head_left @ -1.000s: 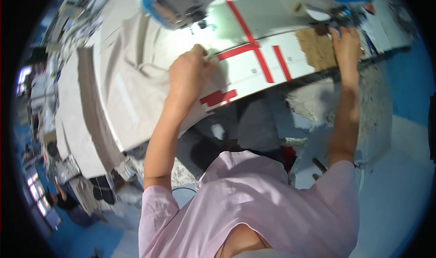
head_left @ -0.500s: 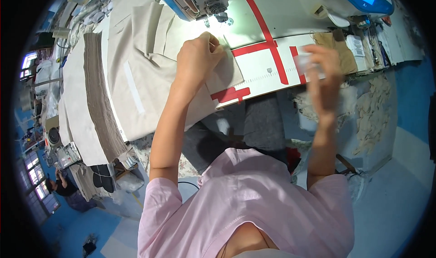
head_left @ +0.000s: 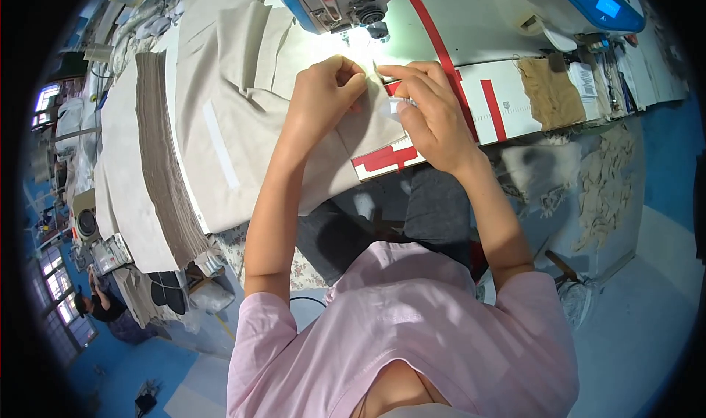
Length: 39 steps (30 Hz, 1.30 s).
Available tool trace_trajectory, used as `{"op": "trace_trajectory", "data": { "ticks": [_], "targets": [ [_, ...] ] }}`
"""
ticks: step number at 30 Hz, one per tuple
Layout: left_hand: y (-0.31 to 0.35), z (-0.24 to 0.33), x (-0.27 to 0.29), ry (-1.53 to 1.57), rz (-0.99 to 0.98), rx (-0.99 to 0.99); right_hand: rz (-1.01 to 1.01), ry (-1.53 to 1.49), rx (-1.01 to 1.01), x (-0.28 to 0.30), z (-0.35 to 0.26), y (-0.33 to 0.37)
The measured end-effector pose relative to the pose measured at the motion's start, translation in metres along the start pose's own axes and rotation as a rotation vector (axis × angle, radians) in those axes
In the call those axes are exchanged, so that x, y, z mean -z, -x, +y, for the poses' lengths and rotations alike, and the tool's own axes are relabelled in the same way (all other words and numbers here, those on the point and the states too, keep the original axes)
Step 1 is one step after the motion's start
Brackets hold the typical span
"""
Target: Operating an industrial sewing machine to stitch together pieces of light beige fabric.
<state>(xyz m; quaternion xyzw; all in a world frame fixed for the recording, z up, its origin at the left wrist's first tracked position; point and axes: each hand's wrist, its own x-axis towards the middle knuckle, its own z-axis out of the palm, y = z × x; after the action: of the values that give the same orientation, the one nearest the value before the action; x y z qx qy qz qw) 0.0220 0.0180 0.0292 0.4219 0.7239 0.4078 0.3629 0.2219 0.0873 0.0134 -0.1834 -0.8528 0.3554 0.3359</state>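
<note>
Beige fabric [head_left: 279,142] lies folded over the bed of the sewing machine [head_left: 371,17], under its lit needle area. My left hand [head_left: 323,98] is closed in a pinch at the fabric's edge, just in front of the needle area. Close beside it, my right hand [head_left: 437,120] has curled fingers around a small white piece [head_left: 397,107], too small to tell its kind. The right index finger reaches to the fabric's edge near the left fingertips. What exactly lies between the two hands' fingertips is partly hidden.
Red tape strips [head_left: 494,110] mark the white machine bed. A stack of beige cut pieces [head_left: 165,160] lies at left. A brown cloth piece [head_left: 550,93] and small tools lie at right, below the machine's blue screen panel [head_left: 599,4]. Another person [head_left: 110,304] is far left.
My right hand has moved left from over the bed's right side to beside my left hand, carrying the white piece. My left hand stays at the fabric.
</note>
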Motion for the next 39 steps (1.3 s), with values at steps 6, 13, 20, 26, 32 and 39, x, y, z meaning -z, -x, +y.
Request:
{"op": "trace_trajectory", "data": {
  "ticks": [6,13,20,26,32,39],
  "targets": [
    [-0.006,0.012,-0.002,-0.113,0.015,0.025,-0.045,0.039,-0.055,-0.009,-0.001,0.003],
    [-0.017,0.025,-0.008,-0.574,-0.072,-0.045,0.028,-0.105,-0.056,-0.002,0.010,0.008],
    [-0.012,0.008,0.001,-0.188,-0.032,0.018,0.037,-0.033,-0.098,-0.008,0.007,0.005],
    [-0.016,0.019,0.000,-0.082,-0.036,0.119,-0.015,0.017,-0.051,-0.010,0.010,0.003],
    [-0.020,0.025,-0.008,-0.351,-0.007,0.124,-0.033,0.074,-0.033,-0.013,0.010,0.003],
    [-0.021,0.014,-0.003,-0.237,-0.005,0.083,0.092,-0.041,-0.050,-0.012,0.012,0.001]
  ]
}}
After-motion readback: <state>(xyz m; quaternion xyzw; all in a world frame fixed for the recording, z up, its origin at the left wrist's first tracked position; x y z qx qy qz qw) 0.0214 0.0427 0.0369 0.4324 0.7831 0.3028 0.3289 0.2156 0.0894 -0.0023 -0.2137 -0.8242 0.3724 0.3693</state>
